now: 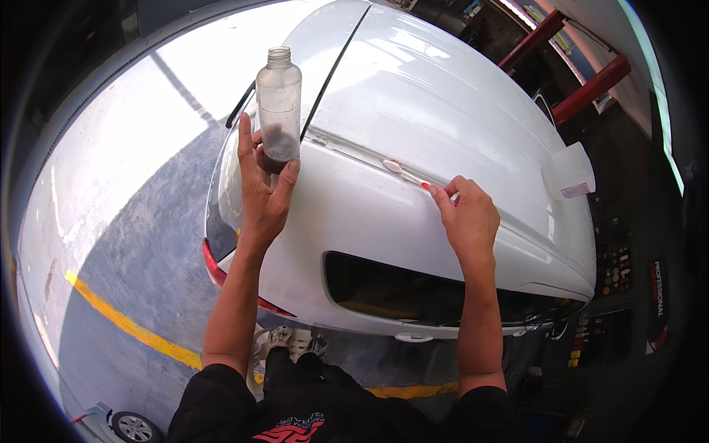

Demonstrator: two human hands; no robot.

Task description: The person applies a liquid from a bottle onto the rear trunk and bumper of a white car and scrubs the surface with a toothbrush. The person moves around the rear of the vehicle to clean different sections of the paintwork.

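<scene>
My left hand (pixel 267 185) holds a clear plastic bottle (pixel 279 99) upright by its base, above the rear corner of a white car's roof (pixel 399 221). The bottle has an uncapped threaded neck and a little dark matter at the bottom. In my right hand (pixel 471 216) is a white and red toothbrush (pixel 409 174), pinched by its handle. Its head lies at the long channel that runs along the roof, bristles hidden. A white plastic tub (pixel 570 171) with a label stands on the roof, to the right.
Below the roof edge are a dark side window (pixel 399 293), a door handle (pixel 414 337) and a red tail lamp (pixel 213 263). My shoes (pixel 281 336) are on a light plastic step or stool. Red lift arms (pixel 592 88) stand beyond the car; a wheel (pixel 134 427) shows bottom left.
</scene>
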